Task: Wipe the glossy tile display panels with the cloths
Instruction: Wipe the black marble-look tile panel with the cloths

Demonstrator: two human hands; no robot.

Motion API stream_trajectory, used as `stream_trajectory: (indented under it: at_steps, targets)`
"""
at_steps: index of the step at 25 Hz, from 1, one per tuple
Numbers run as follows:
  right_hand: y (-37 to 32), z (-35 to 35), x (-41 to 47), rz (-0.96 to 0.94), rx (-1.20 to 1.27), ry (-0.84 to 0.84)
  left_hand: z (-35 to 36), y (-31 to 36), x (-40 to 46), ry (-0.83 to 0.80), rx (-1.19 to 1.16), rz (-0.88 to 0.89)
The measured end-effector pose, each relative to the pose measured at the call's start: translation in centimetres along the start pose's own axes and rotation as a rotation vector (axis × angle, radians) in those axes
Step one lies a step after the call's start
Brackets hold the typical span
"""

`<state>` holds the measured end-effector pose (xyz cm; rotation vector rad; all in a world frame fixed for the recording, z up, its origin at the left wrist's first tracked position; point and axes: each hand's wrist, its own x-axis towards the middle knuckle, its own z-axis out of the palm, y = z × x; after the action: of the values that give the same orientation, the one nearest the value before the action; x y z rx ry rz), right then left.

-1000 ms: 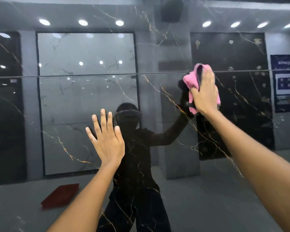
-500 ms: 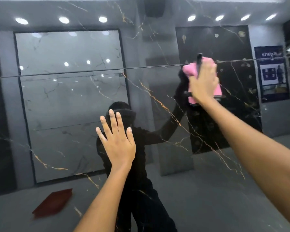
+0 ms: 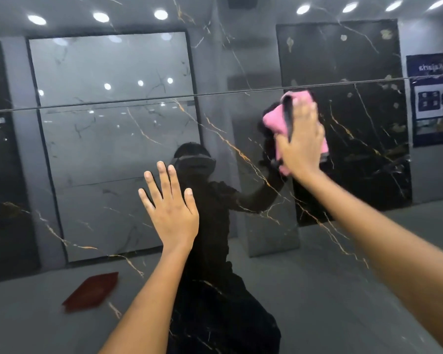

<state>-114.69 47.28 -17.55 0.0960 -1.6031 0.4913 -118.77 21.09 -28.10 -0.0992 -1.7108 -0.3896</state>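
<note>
Pressing my right hand on the pink cloth, fingers curled over it, against the glossy panel. My left hand lies flat, fingers spread, empty, lower left.

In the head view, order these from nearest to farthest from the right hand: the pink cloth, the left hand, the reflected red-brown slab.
1. pink cloth: gripped in the right hand, upper right.
2. left hand: flat on the panel, lower centre.
3. red-brown slab: a reflection, bottom left.
</note>
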Motion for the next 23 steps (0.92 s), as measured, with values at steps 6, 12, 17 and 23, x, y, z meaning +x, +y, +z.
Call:
stream_trajectory:
  at_steps: [6,12,17,23]
  targets:
    - [0.1,2.5,-10.3,-1.146,-0.185,-0.459,0.2,0.0,0.1,0.008,0.003,-0.009]
    - [6.0,-0.8,0.1,-0.146,-0.041,0.068,0.2,-0.3,-0.3,0.001,0.016,0.02]
    - [0.7,3.0,-17.0,-0.86,0.003,-0.401,0.0,-0.2,-0.2,-0.024,0.015,0.017]
    - [2.5,1.5,-10.3,-0.669,0.018,-0.282,-1.4,-1.0,-0.6,-0.108,-0.099,0.086]
